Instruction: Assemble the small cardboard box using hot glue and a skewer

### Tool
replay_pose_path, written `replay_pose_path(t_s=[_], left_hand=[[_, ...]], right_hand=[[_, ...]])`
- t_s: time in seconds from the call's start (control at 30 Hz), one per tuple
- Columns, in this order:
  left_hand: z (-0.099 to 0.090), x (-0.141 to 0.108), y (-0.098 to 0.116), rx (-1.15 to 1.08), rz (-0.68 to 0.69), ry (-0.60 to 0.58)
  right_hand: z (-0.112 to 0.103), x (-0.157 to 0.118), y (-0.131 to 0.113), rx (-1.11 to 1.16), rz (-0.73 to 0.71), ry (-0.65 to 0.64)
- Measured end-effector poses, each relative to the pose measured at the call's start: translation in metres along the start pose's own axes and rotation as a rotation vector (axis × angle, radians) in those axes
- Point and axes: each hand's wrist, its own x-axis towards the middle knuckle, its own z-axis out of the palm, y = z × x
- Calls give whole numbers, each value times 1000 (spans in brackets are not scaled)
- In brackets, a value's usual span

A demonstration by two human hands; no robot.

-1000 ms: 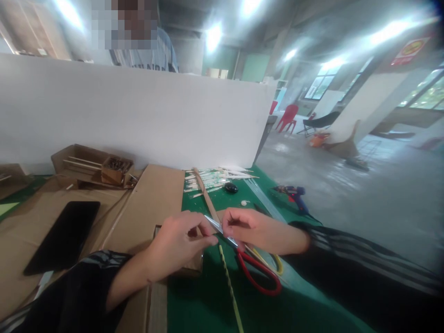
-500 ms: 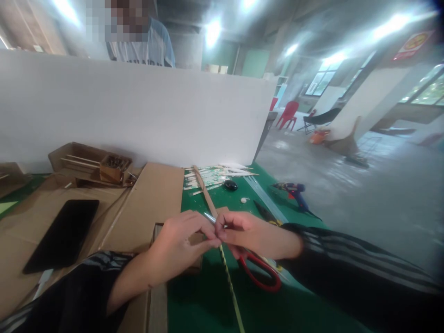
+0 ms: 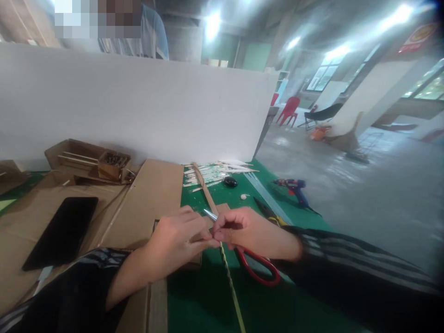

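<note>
Head: twisted strip below fingers

Shows a thin yellow-green strip, pinched near its upper end at the fingertips of the left hand and the right hand, twisted like rope just below them, then smoother and slanting down out of view. Also shows scissors partly hidden beneath the right hand, with a metal tip beyond its fingers and a red handle loop below its palm.
</note>
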Motion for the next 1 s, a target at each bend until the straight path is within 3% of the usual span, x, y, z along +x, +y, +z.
replay_pose_path(t_s=[0.37,0.5,0.7,0.9,1.0], left_hand=[[0,-1,1,95,36,-58],[0,0,3,95,31,-27],[-2,2,4,99,-13,107],[-3,4,5,105,164,159],[-4,5,6,124,187,162]], right_hand=[[0,0,-13,-251,-118,-111],[4,-2,-17,-337,-104,-46],[7,-5,-10,-63,-94,5],[7,-5,-7,128,-10,75],[7,-4,-4,214,22,95]])
